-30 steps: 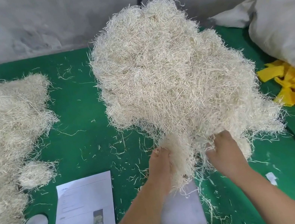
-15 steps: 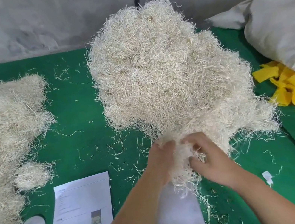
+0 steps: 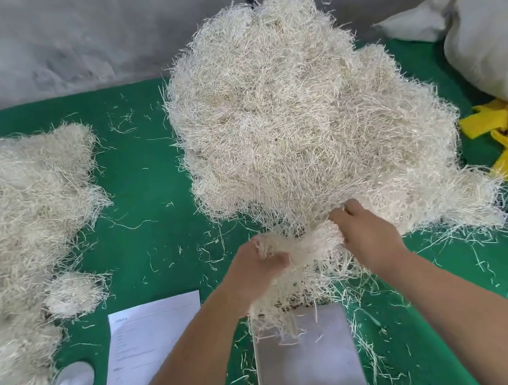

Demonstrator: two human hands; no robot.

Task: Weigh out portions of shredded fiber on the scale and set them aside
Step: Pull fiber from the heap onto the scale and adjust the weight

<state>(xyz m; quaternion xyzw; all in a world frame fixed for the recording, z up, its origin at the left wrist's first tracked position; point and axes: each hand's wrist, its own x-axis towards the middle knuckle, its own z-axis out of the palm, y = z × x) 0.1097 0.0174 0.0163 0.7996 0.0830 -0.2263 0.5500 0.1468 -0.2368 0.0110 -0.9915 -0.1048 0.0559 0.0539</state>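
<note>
Your left hand [image 3: 258,264] and right hand [image 3: 366,233] each grip one clump of fiber [image 3: 307,250] at centre frame, pulled from the big pile [image 3: 300,116] above. Its strands hang over the scale [image 3: 308,362] at lower centre.

Two bare forearms reach forward side by side. The left hand [image 3: 260,264] and right hand [image 3: 366,233] sit close together, fingers curled, each gripping a tuft of fiber [image 3: 307,250].

Dry, wiry shredded fiber [image 3: 301,123] is lying on matt green felt-like table covering [image 3: 141,178], beside a brushed metal scale platter [image 3: 308,362], smooth printed paper [image 3: 149,339] and a coarse woven sack [image 3: 498,47].
</note>
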